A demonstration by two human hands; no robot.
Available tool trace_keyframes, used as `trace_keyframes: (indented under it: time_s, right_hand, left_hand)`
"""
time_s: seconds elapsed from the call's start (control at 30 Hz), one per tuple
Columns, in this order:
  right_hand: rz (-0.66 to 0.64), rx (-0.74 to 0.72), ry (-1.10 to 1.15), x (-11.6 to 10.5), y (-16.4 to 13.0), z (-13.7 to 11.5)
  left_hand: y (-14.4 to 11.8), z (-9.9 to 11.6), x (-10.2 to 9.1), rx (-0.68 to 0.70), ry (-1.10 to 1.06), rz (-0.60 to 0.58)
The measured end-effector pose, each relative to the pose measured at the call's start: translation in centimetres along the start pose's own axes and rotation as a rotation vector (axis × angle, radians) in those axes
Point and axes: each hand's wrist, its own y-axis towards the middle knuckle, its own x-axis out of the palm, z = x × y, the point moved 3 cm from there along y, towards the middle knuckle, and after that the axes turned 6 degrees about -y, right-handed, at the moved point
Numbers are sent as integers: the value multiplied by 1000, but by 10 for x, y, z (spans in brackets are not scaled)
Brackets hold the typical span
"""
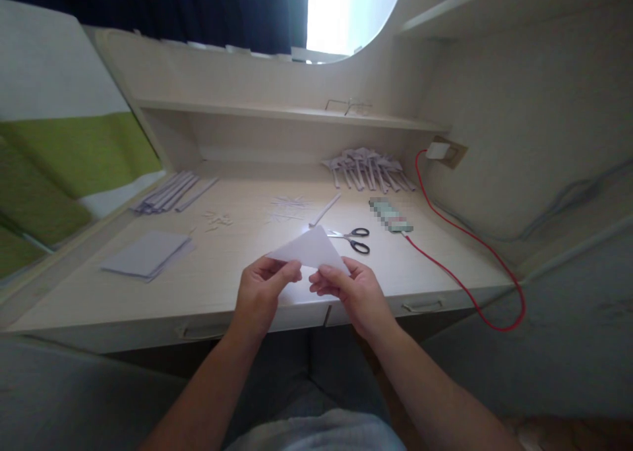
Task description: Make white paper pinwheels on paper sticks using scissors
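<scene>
A folded piece of white paper (312, 247), roughly triangular, is held up over the front edge of the desk. My left hand (264, 286) pinches its left corner between thumb and fingers. On the other side, my right hand (353, 286) grips the lower right corner the same way. Just beyond the paper lie scissors (357, 240) with black handles, their blades partly hidden by it. A thin rolled paper stick (325, 209) rests behind the paper, pointing away to the right.
White paper sheets (146, 253) lie stacked at left, below paper tubes (165, 192). Small pieces (217, 221) and thin strips (289, 207) are scattered mid-desk. Folded paper shapes on sticks (370, 167) are piled at the back right, near a phone (388, 213) on a red cable (445, 276).
</scene>
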Motion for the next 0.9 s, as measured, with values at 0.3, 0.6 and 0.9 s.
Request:
trace_keyframes:
  time_s: [0.3, 0.6, 0.9]
  right_hand:
    - [-18, -59, -216, 12, -1, 4]
    - [-211, -111, -474, 7, -3, -21]
    - [-111, -270, -1164, -33, 35, -47]
  left_hand:
    - [0, 4, -5, -20, 98, 39]
    - [-1, 7, -14, -43, 105, 5]
    - [-4, 9, -18, -1, 93, -49]
